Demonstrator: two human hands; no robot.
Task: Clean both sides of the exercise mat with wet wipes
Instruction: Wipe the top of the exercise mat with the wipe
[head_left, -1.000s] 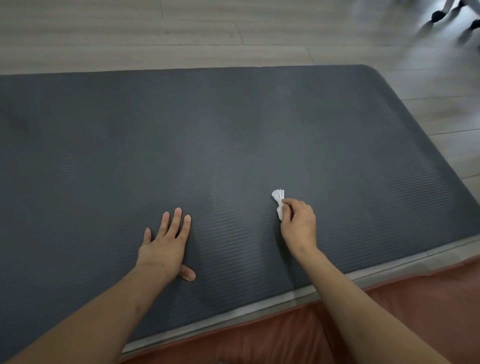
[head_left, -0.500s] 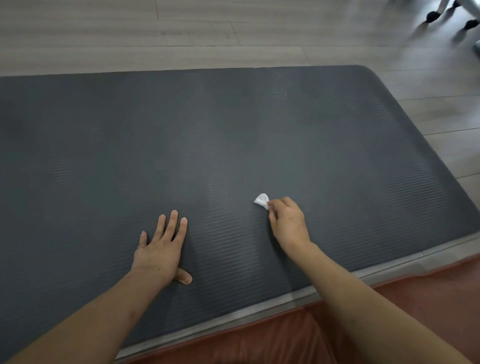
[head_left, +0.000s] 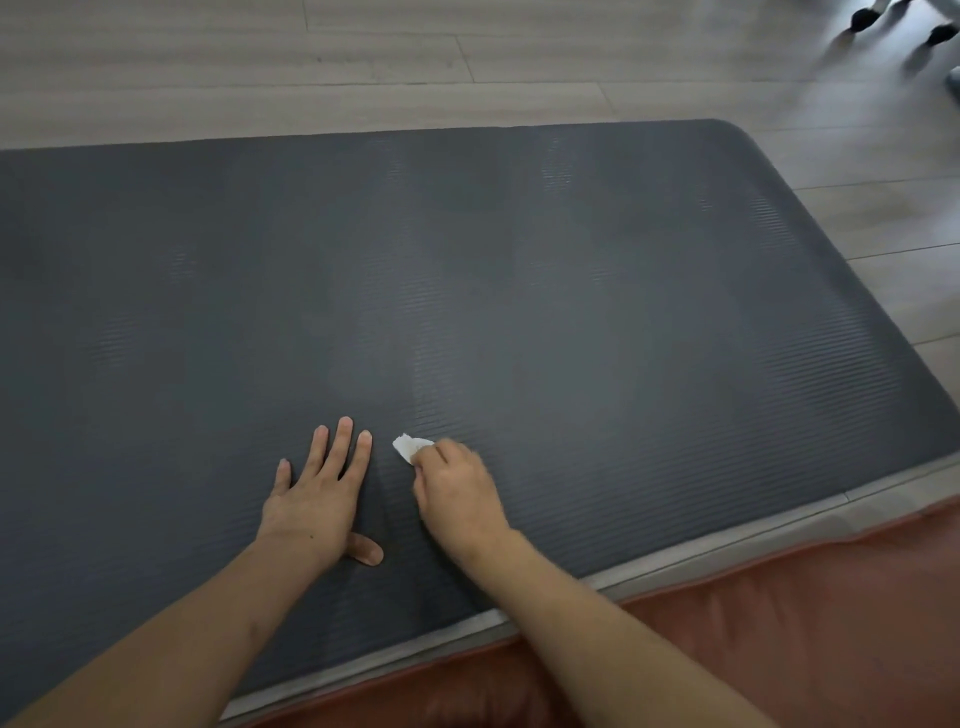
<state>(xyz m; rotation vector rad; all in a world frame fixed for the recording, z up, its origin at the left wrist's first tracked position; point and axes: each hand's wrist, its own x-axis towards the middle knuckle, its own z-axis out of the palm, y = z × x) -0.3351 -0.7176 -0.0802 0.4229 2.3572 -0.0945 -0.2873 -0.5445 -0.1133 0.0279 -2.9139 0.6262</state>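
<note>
Leftward since earlier, the right hand (head_left: 460, 493) has slid its pinched wet wipe (head_left: 410, 447) beside the flat, open-fingered left hand (head_left: 319, 499) (near the exercise mat's (head_left: 571, 312) near edge).

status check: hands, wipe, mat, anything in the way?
Left hand flat on mat. Right hand pinching wet wipe against mat, beside left fingers. Nothing blocking.
</note>
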